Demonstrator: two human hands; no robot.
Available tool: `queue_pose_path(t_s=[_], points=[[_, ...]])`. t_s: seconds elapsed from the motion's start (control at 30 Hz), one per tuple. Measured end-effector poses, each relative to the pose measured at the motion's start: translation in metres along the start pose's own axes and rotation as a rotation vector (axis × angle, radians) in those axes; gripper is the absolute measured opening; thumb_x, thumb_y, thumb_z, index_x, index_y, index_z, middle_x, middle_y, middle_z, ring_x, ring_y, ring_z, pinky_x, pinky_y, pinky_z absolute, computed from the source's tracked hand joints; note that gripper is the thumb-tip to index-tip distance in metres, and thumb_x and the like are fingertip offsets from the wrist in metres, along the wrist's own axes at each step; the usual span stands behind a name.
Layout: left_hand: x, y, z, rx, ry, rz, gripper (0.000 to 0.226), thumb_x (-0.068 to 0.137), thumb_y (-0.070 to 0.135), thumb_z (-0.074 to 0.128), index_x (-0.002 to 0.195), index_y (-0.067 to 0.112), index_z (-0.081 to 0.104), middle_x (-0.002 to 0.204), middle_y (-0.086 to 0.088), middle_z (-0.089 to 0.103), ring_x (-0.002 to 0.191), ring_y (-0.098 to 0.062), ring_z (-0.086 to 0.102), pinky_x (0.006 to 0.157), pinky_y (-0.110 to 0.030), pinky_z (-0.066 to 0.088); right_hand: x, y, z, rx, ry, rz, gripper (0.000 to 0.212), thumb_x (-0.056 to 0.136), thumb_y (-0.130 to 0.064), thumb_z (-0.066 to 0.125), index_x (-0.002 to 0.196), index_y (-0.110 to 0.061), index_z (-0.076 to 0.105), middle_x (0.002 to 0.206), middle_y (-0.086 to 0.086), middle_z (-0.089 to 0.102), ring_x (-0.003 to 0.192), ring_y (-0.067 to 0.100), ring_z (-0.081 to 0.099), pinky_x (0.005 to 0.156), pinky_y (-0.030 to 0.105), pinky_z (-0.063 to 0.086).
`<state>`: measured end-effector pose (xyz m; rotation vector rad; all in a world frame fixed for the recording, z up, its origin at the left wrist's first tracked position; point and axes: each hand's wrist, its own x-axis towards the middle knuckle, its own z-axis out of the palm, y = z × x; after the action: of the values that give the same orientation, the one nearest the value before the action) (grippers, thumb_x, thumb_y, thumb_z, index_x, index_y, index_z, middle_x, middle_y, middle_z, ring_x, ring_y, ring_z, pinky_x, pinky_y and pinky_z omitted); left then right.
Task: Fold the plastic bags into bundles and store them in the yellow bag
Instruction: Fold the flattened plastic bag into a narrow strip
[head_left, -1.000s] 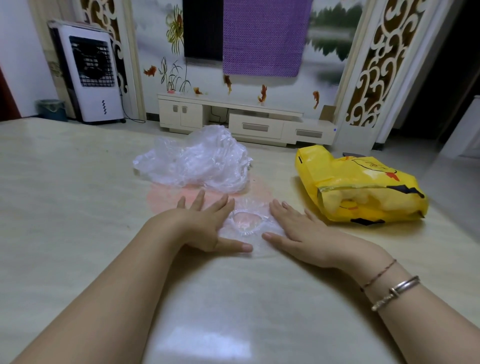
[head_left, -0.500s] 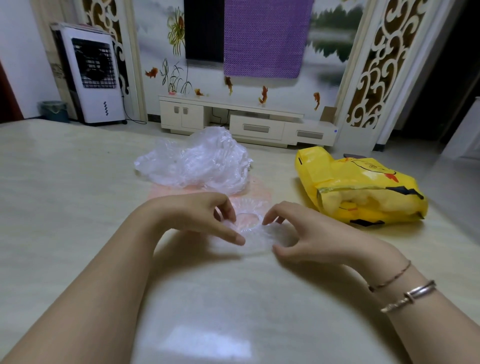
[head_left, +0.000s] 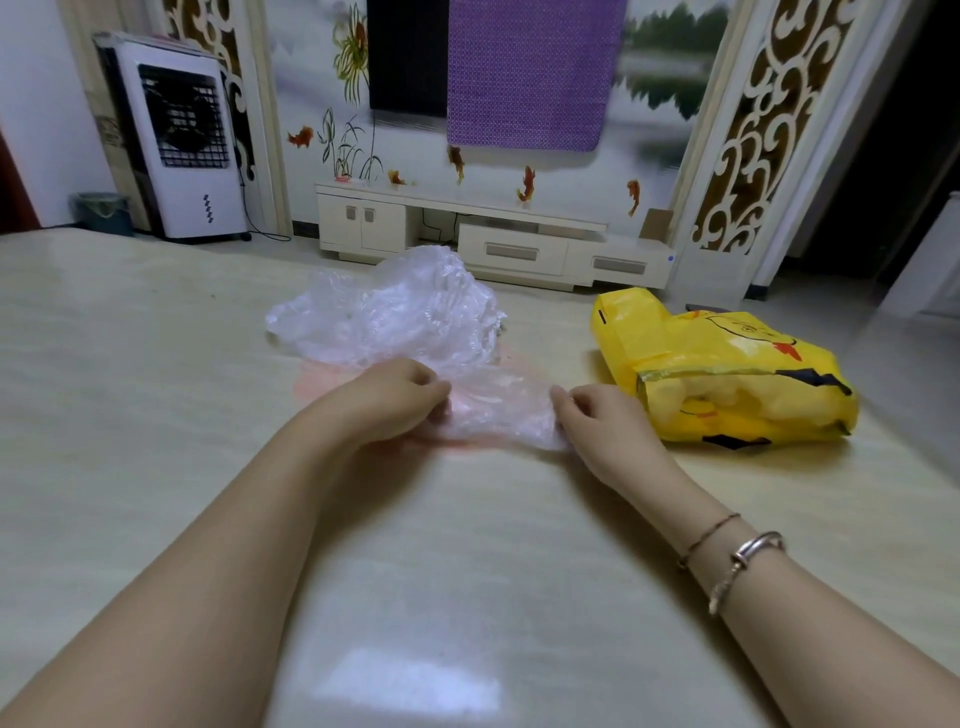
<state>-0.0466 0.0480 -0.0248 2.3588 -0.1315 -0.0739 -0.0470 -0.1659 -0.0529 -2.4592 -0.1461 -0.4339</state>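
Left hand (head_left: 395, 400) and right hand (head_left: 597, 421) pinch clear plastic bag (head_left: 498, 410) at frame centre; slippery film may spring open, slip from pinch.

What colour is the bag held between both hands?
Clear, faintly pink plastic bag, seen in the head view, stretched between the left hand and right hand.

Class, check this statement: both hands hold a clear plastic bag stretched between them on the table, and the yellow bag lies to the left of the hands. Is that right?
Not quite. The head view shows the yellow bag lying to the right of the hands, not the left. The rest stands: the left hand and right hand hold the clear plastic bag between them on the table.
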Motion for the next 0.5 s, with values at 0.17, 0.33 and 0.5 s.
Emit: queue_pose_path(t_s=[0.17, 0.33, 0.5], points=[[0.007, -0.008, 0.010, 0.187, 0.149, -0.025, 0.016, 0.088, 0.018, 0.051, 0.076, 0.009, 0.056, 0.081, -0.005, 0.057, 0.072, -0.021, 0.051, 0.061, -0.029, 0.036, -0.002, -0.004, 0.003, -0.302, -0.006, 0.002, 0.032, 0.097, -0.040, 0.045, 0.077, -0.015, 0.047, 0.072, -0.001, 0.049, 0.077, 0.028, 0.053, 0.052, 0.034, 0.027], [-0.002, -0.003, 0.014, 0.394, 0.209, -0.099, 0.019, 0.084, 0.023, 0.056, 0.099, 0.016, 0.048, 0.095, -0.002, 0.053, 0.088, -0.026, 0.054, 0.069, -0.031, 0.036, -0.003, -0.008, 0.004, -0.500, 0.018, -0.050, 0.033, 0.096, -0.044, 0.045, 0.105, -0.013, 0.045, 0.096, 0.006, 0.058, 0.093, 0.031, 0.058, 0.060, 0.033, 0.034], [-0.001, -0.005, 0.011, 0.296, 0.187, -0.034, 0.025, 0.080, 0.022, 0.061, 0.103, 0.021, 0.051, 0.106, 0.001, 0.056, 0.095, -0.022, 0.054, 0.082, -0.034, 0.043, -0.003, -0.004, 0.005, -0.405, -0.049, -0.090, 0.026, 0.094, -0.037, 0.051, 0.090, -0.012, 0.055, 0.098, 0.007, 0.048, 0.090, 0.028, 0.054, 0.064, 0.033, 0.035]])
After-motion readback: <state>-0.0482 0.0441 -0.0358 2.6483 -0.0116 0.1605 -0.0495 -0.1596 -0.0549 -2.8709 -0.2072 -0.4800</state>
